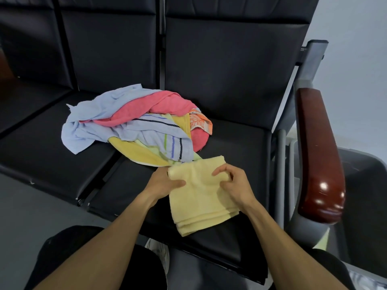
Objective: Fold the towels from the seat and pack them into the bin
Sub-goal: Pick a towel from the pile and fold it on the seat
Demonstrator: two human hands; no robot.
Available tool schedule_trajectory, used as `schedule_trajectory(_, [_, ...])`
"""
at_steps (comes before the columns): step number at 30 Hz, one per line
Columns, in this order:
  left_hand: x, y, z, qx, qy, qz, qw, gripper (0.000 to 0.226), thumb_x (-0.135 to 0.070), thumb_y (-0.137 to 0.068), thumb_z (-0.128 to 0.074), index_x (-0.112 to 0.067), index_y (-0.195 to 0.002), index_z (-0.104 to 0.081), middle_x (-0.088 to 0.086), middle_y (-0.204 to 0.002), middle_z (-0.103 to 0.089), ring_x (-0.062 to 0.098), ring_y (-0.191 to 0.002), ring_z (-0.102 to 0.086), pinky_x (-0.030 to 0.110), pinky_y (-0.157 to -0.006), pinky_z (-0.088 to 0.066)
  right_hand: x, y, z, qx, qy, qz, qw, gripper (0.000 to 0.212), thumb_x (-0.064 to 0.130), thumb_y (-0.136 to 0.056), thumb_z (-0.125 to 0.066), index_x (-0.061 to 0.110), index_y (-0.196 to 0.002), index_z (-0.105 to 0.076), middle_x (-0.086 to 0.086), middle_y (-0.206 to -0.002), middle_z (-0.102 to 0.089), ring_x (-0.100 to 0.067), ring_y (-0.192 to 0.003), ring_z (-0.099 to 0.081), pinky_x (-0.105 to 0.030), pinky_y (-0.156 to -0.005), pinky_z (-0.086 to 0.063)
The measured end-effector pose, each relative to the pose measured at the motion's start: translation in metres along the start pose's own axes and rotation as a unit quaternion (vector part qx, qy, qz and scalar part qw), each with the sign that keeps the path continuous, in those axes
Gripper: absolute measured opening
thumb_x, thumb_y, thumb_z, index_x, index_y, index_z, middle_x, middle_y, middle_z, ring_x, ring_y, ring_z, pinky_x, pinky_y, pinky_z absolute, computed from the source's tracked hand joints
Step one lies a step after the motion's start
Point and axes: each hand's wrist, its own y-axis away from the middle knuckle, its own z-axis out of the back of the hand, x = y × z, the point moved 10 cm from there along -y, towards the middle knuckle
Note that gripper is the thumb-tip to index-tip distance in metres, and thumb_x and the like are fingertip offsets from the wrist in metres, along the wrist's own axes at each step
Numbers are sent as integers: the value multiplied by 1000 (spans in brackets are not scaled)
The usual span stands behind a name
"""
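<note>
A pale yellow towel (pixel 201 195) of soft, nubby terry lies folded into a thick rectangle near the front edge of the black seat (pixel 236 143), its stacked layers showing as 3 or 4 ridges along the near end. The left hand (pixel 165 181) pinches the towel's far left corner, thumb lying on top and fingers curled beneath the rolled edge. The right hand (pixel 232 183) grips the far right part, fingers bent and bunching the cloth into a small fold.

Just behind it sits a loose pile of towels (pixel 136 126), touching the yellow one's far edge: a light blue one crumpled on the left, a coral pink one twisted across the top, a grey-blue one with dark, blue and green stripes, a deeper yellow one underneath, and an orange patterned piece at the right. The pile straddles the seam between 2 seat cushions.

The seating is smooth black leatherette with padded backrests (pixel 226 65), set in a row on a grey metal frame. A glossy reddish-brown wooden armrest (pixel 318 155) runs along the right side. Beyond it stands a dark grey bin (pixel 364 185), only partly in view. The wall is plain white and the floor grey.
</note>
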Motion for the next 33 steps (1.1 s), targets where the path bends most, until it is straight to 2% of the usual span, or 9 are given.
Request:
schedule_trajectory(3, [-13, 6, 2, -9, -14, -41, 999, 31, -18, -87, -75, -26, -114, -62, -8, -113, -67, 10, -106, -64, 25, -86, -53, -2, -1, 0, -1, 22, 0, 1000, 67, -21, -69, -39, 33, -75, -77, 5, -107, -64, -11, -112, -54, -27, -98, -45])
schedule_trajectory(7, [-52, 9, 11, -57, -25, -147, 987, 45, -21, -85, -78, -25, -126, -60, -9, -126, -59, 10, -115, -57, 30, -95, -49, 14, 3, 6, -21, -9, 15, 1000, 66, -20, -75, -43, 35, -83, -78, 5, -110, -59, -7, -107, -57, -19, -91, -45])
schedule_trajectory(12, [-93, 19, 28, -94, -54, -176, 978, 18, -24, -92, -69, -17, -105, -58, 0, -98, -67, 19, -93, -62, 36, -77, -49, 61, 9, 24, -26, -28, 64, 997, 52, -12, -85, -57, 33, -105, -75, 7, -115, -50, -3, -108, -52, -18, -97, -44])
schedule_trajectory(17, [-120, 31, 15, 1, -123, -97, 988, 60, -22, -92, -70, -23, -132, -25, 2, -118, -51, 22, -108, -55, 34, -80, -47, 113, 24, 43, -28, 78, 117, 990, 55, -8, -88, -55, 20, -135, -59, 4, -124, -36, -3, -109, -42, 7, -85, -29])
schedule_trajectory(19, [-133, 43, 4, 67, -124, -79, 987, 82, -11, -85, -76, -31, -138, -17, 2, -124, -46, 23, -113, -52, 39, -92, -50, 129, 34, 53, -20, 91, 122, 988, 58, -4, -89, -54, 21, -142, -52, 5, -127, -33, -5, -110, -43, 0, -90, -33])
schedule_trajectory(22, [-165, 61, 1, 54, -191, -113, 974, 93, -5, -82, -73, -33, -145, -10, 8, -127, -44, 28, -111, -54, 44, -98, -49, 145, 49, 75, -21, 124, 127, 984, 59, 2, -93, -50, 25, -147, -44, 9, -131, -29, -10, -112, -45, -23, -102, -37])
schedule_trajectory(28, [-260, 102, -18, -52, -125, -269, 954, 54, -4, -93, -56, -35, -131, -33, 9, -76, -51, 18, -66, -53, 33, -63, -42, 166, 89, 170, -131, 127, 153, 971, 50, 7, -101, -47, 24, -147, -43, 6, -138, -31, -9, -118, -39, -20, -99, -30])
schedule_trajectory(31, [-303, 112, -69, -28, -153, -319, 935, 20, -6, -96, -48, -23, -103, -56, 3, -94, -61, 17, -85, -55, 30, -68, -39, 165, 111, 227, -194, 136, 147, 960, 50, 5, -97, -49, 24, -144, -49, 6, -130, -33, -11, -116, -39, -22, -99, -30])
schedule_trajectory(33, [-321, 115, -109, 3, -123, -322, 939, 25, -8, -99, -48, -22, -93, -68, -3, -110, -63, 13, -104, -55, 27, -78, -40, 154, 124, 269, -235, 137, 123, 954, 48, 4, -95, -52, 24, -139, -54, 5, -128, -36, -13, -114, -41, -22, -98, -31])
